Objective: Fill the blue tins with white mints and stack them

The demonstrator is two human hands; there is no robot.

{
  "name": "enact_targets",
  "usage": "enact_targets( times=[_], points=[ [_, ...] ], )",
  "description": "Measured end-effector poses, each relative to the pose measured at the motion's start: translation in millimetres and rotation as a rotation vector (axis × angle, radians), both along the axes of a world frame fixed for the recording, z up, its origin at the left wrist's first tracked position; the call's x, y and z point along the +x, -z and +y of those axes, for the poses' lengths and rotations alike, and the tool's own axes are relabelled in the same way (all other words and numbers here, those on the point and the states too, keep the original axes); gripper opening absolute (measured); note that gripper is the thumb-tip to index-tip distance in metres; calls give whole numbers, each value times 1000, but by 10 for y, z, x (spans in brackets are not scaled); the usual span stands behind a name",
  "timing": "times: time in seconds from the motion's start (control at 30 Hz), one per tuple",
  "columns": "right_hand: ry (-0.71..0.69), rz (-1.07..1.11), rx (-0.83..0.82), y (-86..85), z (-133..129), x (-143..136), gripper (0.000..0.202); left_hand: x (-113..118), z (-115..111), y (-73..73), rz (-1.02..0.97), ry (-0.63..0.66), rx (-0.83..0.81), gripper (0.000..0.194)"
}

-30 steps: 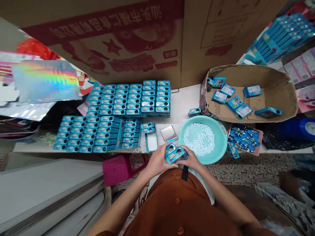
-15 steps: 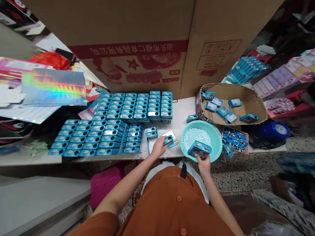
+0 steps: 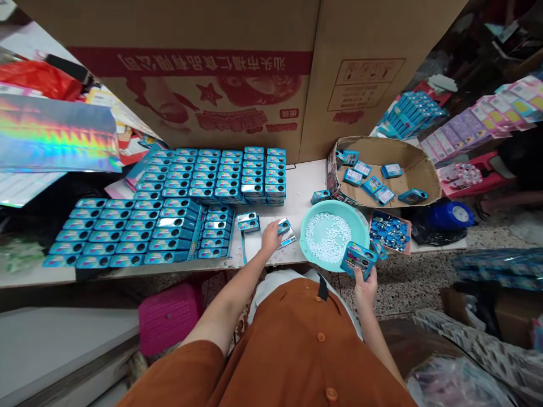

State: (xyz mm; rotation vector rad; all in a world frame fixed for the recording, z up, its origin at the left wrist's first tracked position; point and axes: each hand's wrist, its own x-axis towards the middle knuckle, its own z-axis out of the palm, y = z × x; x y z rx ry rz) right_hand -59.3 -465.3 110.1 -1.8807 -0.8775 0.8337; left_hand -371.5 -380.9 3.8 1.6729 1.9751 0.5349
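Observation:
My left hand (image 3: 270, 238) is closed on a small blue box (image 3: 283, 226) with a dark round spot, just above a flat white-and-blue piece (image 3: 288, 239) on the table. In my right hand (image 3: 365, 287) is a larger-looking blue printed box (image 3: 358, 258), held at the front right rim of a turquoise basin (image 3: 304, 246). White pellets (image 3: 328, 232) cover much of the basin's bottom. Left of my left hand lie a couple of stacked blue boxes (image 3: 248, 221). Beyond them, many similar boxes (image 3: 169, 212) stand in rows and stacks.
A cut-down cardboard box (image 3: 405, 196) holds several loose blue boxes. In front of it is a pink tray (image 3: 408, 237) of blue and silver round pieces. A tall carton (image 3: 203, 34) rises behind the table. A magenta stool (image 3: 169, 316) stands below left.
My right hand has moved its box rightward, from over the basin to its front right rim. My left hand has shifted slightly away from me, still gripping its box. The whole view has shifted.

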Motion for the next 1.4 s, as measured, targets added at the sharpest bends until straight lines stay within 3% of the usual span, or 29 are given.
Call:
enact_targets(
  times=[0.13,0.33,0.4,0.5,0.6,0.7,0.77,0.83,0.97,1.07,1.17,1.23,1.3,1.4],
  points=[
    [-77,30,-9,44,201,168,60,-46,-219,-4,79,-101,171,72],
    [-134,143,-8,259,518,236,59,70,-891,-85,133,-254,251,59],
    [-201,184,-5,319,613,253,59,182,-1057,-177,109,-293,246,54],
    [-403,192,-55,374,747,284,57,395,-1120,-437,25,-297,221,47],
    [-696,115,-107,400,849,255,52,647,-992,-789,-134,-197,159,47],
    [-992,91,-81,412,868,125,47,901,-804,-1092,-269,-1,52,60],
    [-1140,134,-79,416,828,22,45,1032,-709,-1211,-298,142,-48,56],
    [-1206,175,-111,419,777,-45,45,1105,-661,-1262,-285,217,-139,45],
    [-1181,251,-189,498,835,44,41,1068,-644,-1269,-235,195,-126,39],
    [-976,180,-225,704,1074,271,38,906,-516,-1277,-173,63,51,40],
    [-814,-215,-264,1010,1304,469,44,679,-156,-1286,-40,-94,190,41],
    [-781,-456,-345,1200,1352,503,43,536,180,-1259,56,-109,208,39],
    [-813,-560,-436,1336,1302,436,43,434,521,-1182,134,-74,181,38],
    [-845,-543,-533,1429,1126,206,45,379,915,-970,209,-23,85,38]
  ],
)
